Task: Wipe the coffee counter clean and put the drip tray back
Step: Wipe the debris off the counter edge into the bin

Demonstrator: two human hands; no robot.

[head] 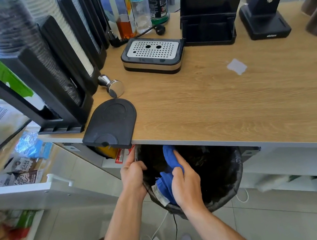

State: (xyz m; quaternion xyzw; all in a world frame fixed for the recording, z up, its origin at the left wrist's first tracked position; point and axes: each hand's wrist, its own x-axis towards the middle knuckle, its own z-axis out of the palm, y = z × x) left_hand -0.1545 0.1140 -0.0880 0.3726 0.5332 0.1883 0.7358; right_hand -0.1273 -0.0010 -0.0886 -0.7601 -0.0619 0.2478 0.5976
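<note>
My right hand (pixel 185 187) grips a crumpled blue cloth (pixel 170 165) over the mouth of a black bin (pixel 236 172) that stands under the counter's front edge. My left hand (pixel 132 173) holds the bin's left rim. The drip tray (pixel 152 56), black with a perforated silver grid, sits on the wooden counter (pixel 222 98) to the left of the black coffee machine (pixel 206 7), whose base slot is empty.
A black tamping mat (pixel 111 122) overhangs the counter's front edge, with a steel tamper (pixel 112 85) behind it. Cup dispensers (pixel 49 74) line the left. Bottles (pixel 137 6) stand at the back, a grinder (pixel 264 11) to the right. A small white scrap (pixel 236 66) lies on the counter.
</note>
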